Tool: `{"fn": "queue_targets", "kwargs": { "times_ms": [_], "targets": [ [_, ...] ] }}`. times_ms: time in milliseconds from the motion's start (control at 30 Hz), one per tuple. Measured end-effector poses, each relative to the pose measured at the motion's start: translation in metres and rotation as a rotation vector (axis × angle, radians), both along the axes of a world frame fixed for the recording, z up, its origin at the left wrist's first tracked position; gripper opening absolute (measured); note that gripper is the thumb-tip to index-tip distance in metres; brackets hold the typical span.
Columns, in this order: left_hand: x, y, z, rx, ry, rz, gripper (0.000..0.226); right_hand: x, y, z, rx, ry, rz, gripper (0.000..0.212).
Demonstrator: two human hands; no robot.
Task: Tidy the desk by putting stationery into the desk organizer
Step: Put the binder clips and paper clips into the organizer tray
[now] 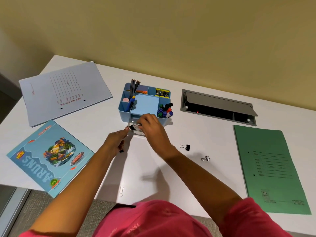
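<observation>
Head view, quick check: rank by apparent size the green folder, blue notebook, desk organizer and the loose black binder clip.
1. green folder
2. blue notebook
3. desk organizer, though farther from the camera
4. black binder clip, by far the smallest
</observation>
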State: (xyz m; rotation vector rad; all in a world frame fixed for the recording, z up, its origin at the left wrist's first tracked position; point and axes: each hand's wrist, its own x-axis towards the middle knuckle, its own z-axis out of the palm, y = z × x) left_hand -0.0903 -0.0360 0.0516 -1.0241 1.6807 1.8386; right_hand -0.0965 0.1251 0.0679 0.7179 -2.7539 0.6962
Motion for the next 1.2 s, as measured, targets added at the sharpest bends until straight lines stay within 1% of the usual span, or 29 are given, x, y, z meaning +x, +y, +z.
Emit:
{"fn": "queue_targets", "kwargs": {
  "times_ms": [100,233,333,400,467,533,600,633,767,833,900,1000,1033,1100,1200],
  "targets": [
    [0.0,0.0,-0.001,-0.008,-0.012,-0.003,0.034,-0.012,-0.002,-0.013,0.072,-0.045,0.023,0.038],
    [-0.001,-0.001,-0.003,-0.005,-0.016,-0.001,0.035,-0.012,0.002,-0.02,0.071,-0.059,0.014,0.04],
    [-0.002,-0.002,-0.006,-0.002,-0.011,0.004,0.037,-0.005,0.005,-0.018,0.035,-0.043,-0.016,0.038],
    [-0.001,-0.004,-0.008,-0.001,-0.005,0.0,0.039,0.004,0.011,-0.019,0.001,0.007,-0.054,0.034],
    [0.001,-0.004,-0.006,-0.003,0.028,0.0,0.039,0.015,0.024,-0.024,-0.04,0.0,-0.148,0.024],
    [0.006,-0.005,-0.006,-0.031,0.079,0.008,0.032,0.03,0.042,-0.031,-0.097,-0.028,-0.23,0.021],
    [0.014,-0.008,-0.01,-0.106,0.132,0.026,0.022,0.045,0.062,-0.038,-0.101,-0.004,-0.308,0.02],
    [0.019,-0.011,-0.015,-0.175,0.153,0.032,0.02,0.052,0.073,-0.041,-0.089,-0.008,-0.342,0.02],
    [0.041,-0.019,-0.027,-0.453,0.185,-0.026,0.016,0.074,0.107,-0.051,-0.072,-0.151,-0.5,0.031],
    [0.05,-0.021,-0.03,-0.604,0.227,-0.152,0.018,0.086,0.12,-0.054,-0.095,-0.193,-0.555,0.032],
    [0.059,-0.02,-0.034,-0.749,0.288,-0.332,0.029,0.094,0.129,-0.056,-0.082,-0.203,-0.581,0.034],
    [0.066,-0.015,-0.039,-0.894,0.308,-0.485,0.04,0.1,0.135,-0.057,-0.063,-0.222,-0.611,0.031],
    [0.067,-0.012,-0.04,-0.951,0.314,-0.522,0.04,0.101,0.137,-0.057,-0.062,-0.234,-0.625,0.032],
    [0.068,-0.009,-0.041,-1.054,0.36,-0.586,0.035,0.102,0.139,-0.061,-0.052,-0.272,-0.647,0.04],
    [0.066,-0.008,-0.042,-1.14,0.427,-0.659,0.025,0.099,0.143,-0.068,-0.019,-0.336,-0.645,0.053]
  ]
}}
